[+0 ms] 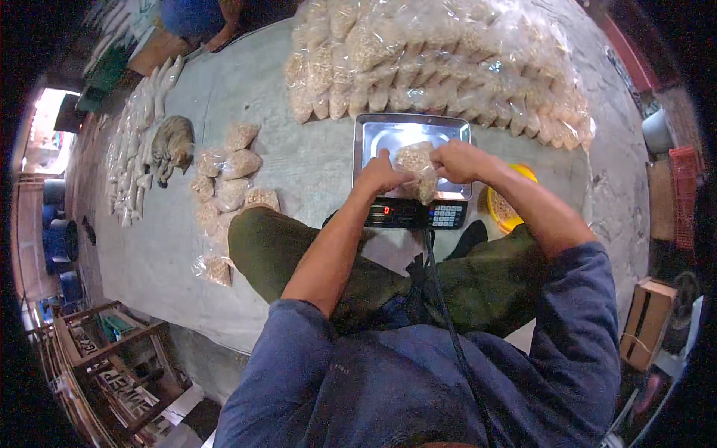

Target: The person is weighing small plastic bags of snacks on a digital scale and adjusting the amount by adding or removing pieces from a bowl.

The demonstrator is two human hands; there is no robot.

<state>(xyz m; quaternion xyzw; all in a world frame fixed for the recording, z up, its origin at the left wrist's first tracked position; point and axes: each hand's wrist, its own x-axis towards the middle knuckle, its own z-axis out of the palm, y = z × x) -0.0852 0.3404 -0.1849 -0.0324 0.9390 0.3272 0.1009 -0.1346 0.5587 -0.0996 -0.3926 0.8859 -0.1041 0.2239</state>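
Over the steel pan of a digital scale (373, 142) I hold a clear plastic bag (418, 166) filled with small pale pieces, too fine to name. My left hand (385, 176) grips the bag's left side, its thumb and fingers partly hidden. On the other side my right hand (457, 162) is closed in a pinch at the bag's upper right edge. The bag's lower end hangs over the pan's near rim, above the scale's lit display and keypad (446, 215). I cannot tell whether the bag rests on the pan.
Several similar filled bags (235, 166) lie left of my knee; rows of them (441, 63) lie beyond the scale. A yellow basin (515, 200) stands by my right knee. A cat (173, 145) lies beside long filled bags (134, 149). A black cable (441, 299) crosses my lap.
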